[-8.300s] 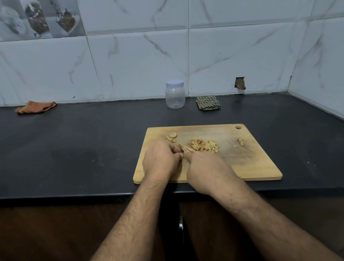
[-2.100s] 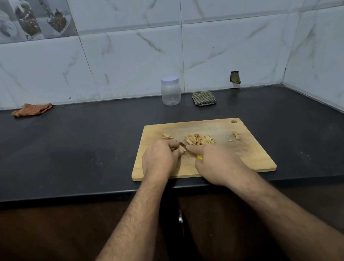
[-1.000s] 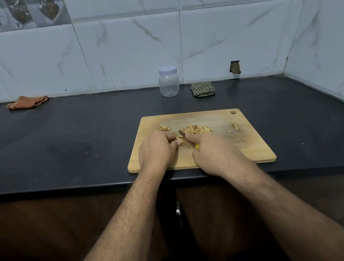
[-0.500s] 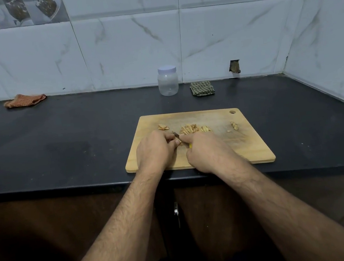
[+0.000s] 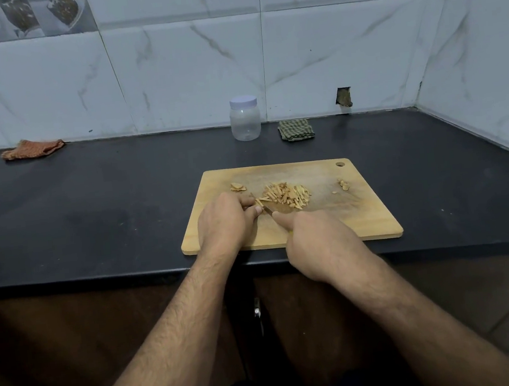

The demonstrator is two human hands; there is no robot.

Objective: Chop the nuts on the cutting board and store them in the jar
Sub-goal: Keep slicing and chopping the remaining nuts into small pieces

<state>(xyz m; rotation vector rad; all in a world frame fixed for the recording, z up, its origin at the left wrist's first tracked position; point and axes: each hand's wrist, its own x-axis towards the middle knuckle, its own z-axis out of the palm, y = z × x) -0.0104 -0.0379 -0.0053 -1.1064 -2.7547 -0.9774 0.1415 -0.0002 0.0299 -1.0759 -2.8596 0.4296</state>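
A long black table (image 5: 96, 190) runs along a wall of white marbled tiles (image 5: 189, 64) and turns a corner at the right. Near its front edge lies a wooden cutting board (image 5: 356, 216), close enough for both arms to reach it. The left hand (image 5: 223, 222) sits on the board with its fingers (image 5: 248, 201) curled down on a nut, probably to steady it and keep the tips away from the blade. The right hand (image 5: 317, 239) is wrapped round the handle of a small knife (image 5: 267, 209), the forefinger laid along the top to guide the cut. Just past the blade is a heap of chopped nuts (image 5: 288, 194); a few whole pieces (image 5: 238, 187) wait to the left, and crumbs (image 5: 343, 183) lie near the right edge. The jar (image 5: 245, 121) stands well back against the wall, its lid on, so storing has not begun. A green cloth (image 5: 296, 129) lies just beside it, and an orange cloth (image 5: 33, 149) far left.
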